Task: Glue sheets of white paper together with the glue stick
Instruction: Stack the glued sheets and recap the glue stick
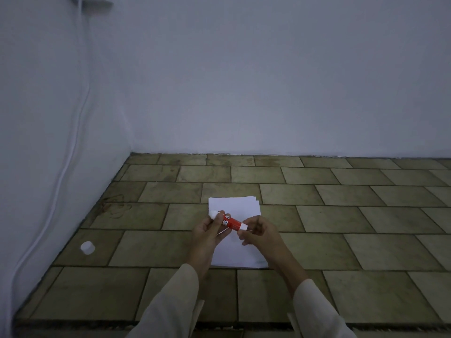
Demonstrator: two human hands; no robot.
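Glue stick (230,222) up in both our hands above the paper (238,242): left hand (207,234) pinches the white end, right hand (258,231) pinches the base. Cap (87,247) lies well left on the floor (366,240).

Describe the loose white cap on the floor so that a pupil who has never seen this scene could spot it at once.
Start at the left wall, where a white cable runs down to the tiled floor. A little out from its foot lies the cap, well left of the paper stack and both hands. It is the only small, round white thing lying alone on bare tile.
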